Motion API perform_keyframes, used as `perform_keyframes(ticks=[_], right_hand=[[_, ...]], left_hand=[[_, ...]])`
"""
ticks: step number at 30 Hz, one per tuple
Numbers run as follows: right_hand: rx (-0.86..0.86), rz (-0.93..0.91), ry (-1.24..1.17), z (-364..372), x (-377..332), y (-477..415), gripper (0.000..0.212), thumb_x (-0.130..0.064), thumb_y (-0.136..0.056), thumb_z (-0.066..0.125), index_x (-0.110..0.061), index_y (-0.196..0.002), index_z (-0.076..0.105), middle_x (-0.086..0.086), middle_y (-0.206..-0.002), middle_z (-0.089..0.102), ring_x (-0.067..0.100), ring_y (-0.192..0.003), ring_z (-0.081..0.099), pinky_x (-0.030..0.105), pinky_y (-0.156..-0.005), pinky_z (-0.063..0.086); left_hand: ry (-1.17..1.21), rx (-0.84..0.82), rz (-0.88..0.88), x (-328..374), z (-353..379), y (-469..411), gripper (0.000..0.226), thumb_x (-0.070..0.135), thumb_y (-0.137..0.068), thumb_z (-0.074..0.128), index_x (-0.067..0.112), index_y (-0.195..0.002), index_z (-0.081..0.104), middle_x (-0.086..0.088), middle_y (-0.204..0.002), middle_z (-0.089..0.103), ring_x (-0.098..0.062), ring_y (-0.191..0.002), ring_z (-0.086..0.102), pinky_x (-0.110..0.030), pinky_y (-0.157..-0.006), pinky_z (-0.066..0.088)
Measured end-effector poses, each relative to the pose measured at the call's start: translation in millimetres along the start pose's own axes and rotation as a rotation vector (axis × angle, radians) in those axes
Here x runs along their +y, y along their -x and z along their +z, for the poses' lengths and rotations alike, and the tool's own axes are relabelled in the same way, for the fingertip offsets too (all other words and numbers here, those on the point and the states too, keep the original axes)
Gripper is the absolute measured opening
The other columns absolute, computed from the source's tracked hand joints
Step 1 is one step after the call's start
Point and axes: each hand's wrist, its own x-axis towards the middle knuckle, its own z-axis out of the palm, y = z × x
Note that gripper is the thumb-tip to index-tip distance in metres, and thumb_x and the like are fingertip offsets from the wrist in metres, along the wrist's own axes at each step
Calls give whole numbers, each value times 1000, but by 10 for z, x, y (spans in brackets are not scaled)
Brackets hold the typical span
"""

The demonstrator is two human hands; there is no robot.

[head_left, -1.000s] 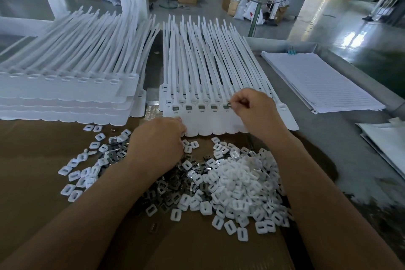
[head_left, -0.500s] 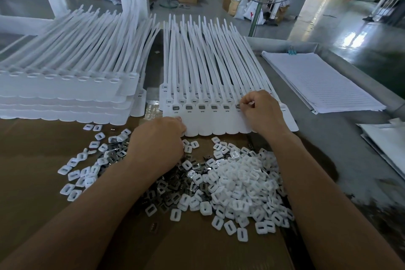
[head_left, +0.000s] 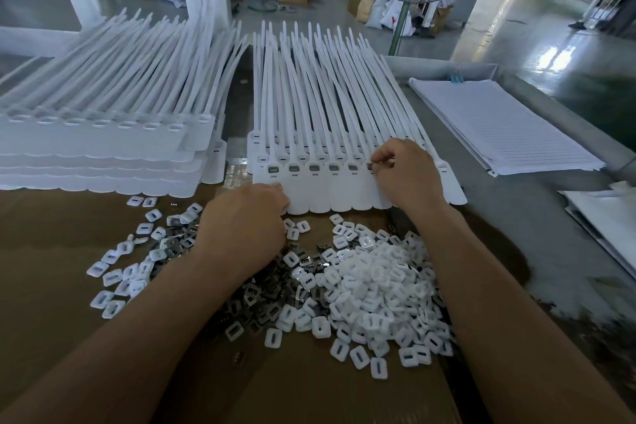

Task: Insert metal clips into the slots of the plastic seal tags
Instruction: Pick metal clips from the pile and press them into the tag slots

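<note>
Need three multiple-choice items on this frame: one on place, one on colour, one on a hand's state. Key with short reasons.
1. Where does the ruled paper stack lie, relative to the seal tags being filled?
A) left
B) right
C) on top

2. The seal tags are:
A) white
B) blue
C) yellow

3. The right hand:
A) lies flat and open, holding nothing
B) pinches a metal clip at a tag slot
C) grips the paper stack

Key:
1 B, the paper sits past the tags' right edge.
2 A, the straps and heads are all white.
3 B, its fingertips meet over a slot in the near row.
</note>
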Motion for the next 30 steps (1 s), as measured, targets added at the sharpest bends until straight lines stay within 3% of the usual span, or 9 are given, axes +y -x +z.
perform_keyframes(ticks=[8,17,23,30], right_hand=[[12,6,25,-4,7,-5,9,-12,-90,55,-17,-91,62,1,-105,59,16,-97,53,26,-78,38],[1,-34,79,-65,-7,57,24,-8,-92,49,-16,-102,69,2,-111,63,18,-105,54,24,-84,37],[-68,-71,191,-115,-47,113,34,-3,-91,46,-17,-115,66,3,-120,62,21,-110,54,31,-90,42],[-35,-73,144,-147,-55,137,30,-9,-95,44,-17,-115,65,3,-121,62,20,-112,53,29,-91,40]], left_hand=[[11,-8,-3,6,-18,-1,32,5,-81,44,15,-103,65,1,-115,62,-16,-101,59,-33,-85,50],[20,-8,-3,7,-14,9,32,5,-81,45,15,-102,65,2,-114,62,-17,-100,59,-32,-84,50],[13,-18,3,3,-1,4,33,5,-82,44,16,-105,64,0,-117,61,-17,-104,58,-34,-88,49],[1,-18,8,5,-10,3,33,6,-83,43,15,-107,64,0,-118,60,-17,-105,57,-34,-89,49]])
